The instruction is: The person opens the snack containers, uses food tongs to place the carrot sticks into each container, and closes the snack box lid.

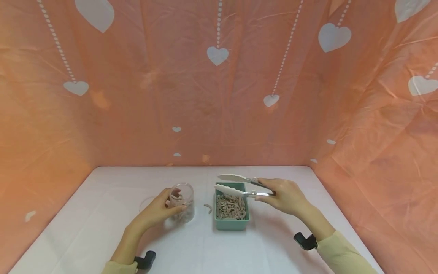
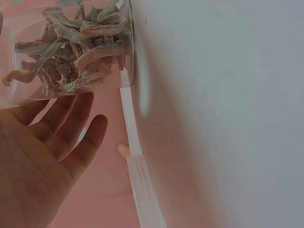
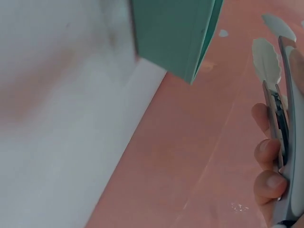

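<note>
My left hand [image 1: 159, 209] holds a clear plastic jar [image 1: 187, 215] around its side, the thumb across the front. Brown, dusty dried strips [image 2: 76, 52] fill part of the jar, as the left wrist view shows. In my right hand [image 1: 282, 194] is a pair of tongs [image 1: 253, 193] with metal arms and pale scalloped tips. The tips stand apart over the far part of a green rectangular box [image 1: 230, 225], with nothing between them. Similar curled strips [image 1: 230, 207] lie in the box. In the right wrist view the fingers [image 3: 268, 183] wrap the tongs' handles.
One loose strip [image 1: 208, 208] lies on the white table [image 1: 191, 251] between jar and box. Partly behind my left hand is a clear round lid [image 1: 143, 202]. An orange curtain [image 1: 205, 114] with white hearts surrounds the table's back and sides.
</note>
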Demonstrator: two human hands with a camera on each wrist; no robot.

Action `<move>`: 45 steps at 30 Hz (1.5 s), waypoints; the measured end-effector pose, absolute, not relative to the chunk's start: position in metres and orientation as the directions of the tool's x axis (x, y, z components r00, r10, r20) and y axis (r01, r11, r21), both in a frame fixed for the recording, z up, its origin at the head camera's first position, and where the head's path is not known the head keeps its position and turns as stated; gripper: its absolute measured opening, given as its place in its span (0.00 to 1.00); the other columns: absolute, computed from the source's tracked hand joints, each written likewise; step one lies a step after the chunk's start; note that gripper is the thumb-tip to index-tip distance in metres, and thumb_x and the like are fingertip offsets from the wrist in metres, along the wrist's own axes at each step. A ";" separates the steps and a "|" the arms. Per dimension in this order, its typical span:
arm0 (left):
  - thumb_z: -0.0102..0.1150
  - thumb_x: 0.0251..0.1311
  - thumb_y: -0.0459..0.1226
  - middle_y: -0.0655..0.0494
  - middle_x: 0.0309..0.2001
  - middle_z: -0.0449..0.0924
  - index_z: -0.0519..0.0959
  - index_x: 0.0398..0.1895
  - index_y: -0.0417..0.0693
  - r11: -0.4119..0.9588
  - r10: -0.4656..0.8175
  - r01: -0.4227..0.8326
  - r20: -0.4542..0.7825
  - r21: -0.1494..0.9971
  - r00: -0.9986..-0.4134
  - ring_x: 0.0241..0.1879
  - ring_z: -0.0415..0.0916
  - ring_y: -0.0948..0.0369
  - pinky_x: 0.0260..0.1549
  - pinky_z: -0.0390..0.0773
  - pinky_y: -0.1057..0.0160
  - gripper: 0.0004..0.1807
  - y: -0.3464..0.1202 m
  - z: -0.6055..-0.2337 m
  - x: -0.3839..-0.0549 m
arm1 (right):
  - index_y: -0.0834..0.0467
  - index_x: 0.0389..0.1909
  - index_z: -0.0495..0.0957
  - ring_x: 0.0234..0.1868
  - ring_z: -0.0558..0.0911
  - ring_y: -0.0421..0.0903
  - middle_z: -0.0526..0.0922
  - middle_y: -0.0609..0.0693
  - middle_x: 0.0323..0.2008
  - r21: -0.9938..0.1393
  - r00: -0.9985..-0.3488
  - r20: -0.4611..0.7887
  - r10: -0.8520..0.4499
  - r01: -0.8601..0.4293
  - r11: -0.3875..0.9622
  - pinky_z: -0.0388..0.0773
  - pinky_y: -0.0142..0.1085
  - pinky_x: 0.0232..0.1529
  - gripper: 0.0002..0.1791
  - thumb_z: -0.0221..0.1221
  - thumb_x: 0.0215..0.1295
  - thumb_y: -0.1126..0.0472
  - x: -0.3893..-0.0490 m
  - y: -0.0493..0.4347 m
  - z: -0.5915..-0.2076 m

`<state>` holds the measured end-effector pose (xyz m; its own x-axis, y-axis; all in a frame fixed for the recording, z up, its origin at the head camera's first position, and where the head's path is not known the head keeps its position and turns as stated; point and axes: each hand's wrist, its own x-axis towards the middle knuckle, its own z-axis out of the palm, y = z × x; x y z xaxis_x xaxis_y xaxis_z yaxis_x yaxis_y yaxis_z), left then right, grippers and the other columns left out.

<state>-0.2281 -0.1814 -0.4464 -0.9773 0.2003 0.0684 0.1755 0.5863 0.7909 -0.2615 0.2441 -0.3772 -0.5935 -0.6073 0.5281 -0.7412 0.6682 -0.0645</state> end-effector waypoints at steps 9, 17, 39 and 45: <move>0.71 0.64 0.52 0.42 0.65 0.73 0.70 0.69 0.39 0.588 0.195 0.169 0.064 0.791 -0.979 0.56 0.76 0.47 0.55 0.78 0.43 0.38 -0.186 -0.445 -0.227 | 0.56 0.60 0.85 0.44 0.89 0.50 0.90 0.51 0.49 0.005 -0.650 0.325 -0.687 -0.726 0.688 0.85 0.47 0.37 0.33 0.73 0.59 0.40 -0.265 0.248 -0.358; 0.71 0.64 0.52 0.42 0.65 0.74 0.71 0.68 0.39 0.594 0.195 0.178 0.074 0.785 -0.978 0.57 0.76 0.47 0.55 0.78 0.44 0.38 -0.187 -0.446 -0.227 | 0.57 0.60 0.84 0.47 0.89 0.51 0.89 0.49 0.52 0.034 -0.664 0.160 -0.730 -0.736 0.676 0.85 0.47 0.40 0.37 0.71 0.59 0.35 -0.273 0.240 -0.345; 0.72 0.62 0.52 0.43 0.64 0.74 0.71 0.68 0.40 0.575 0.187 0.159 0.061 0.802 -0.980 0.56 0.76 0.47 0.55 0.78 0.43 0.39 -0.185 -0.448 -0.228 | 0.51 0.65 0.82 0.47 0.87 0.48 0.89 0.46 0.49 0.035 -0.716 -0.147 -0.682 -0.693 0.720 0.83 0.48 0.42 0.41 0.74 0.52 0.35 -0.298 0.209 -0.330; 0.72 0.63 0.53 0.43 0.66 0.74 0.71 0.69 0.41 0.582 0.185 0.158 0.060 0.798 -0.981 0.58 0.76 0.46 0.58 0.77 0.40 0.39 -0.184 -0.448 -0.228 | 0.53 0.65 0.82 0.51 0.86 0.49 0.88 0.48 0.54 -0.018 -0.704 -0.196 -0.683 -0.693 0.720 0.83 0.48 0.50 0.40 0.76 0.54 0.39 -0.305 0.207 -0.331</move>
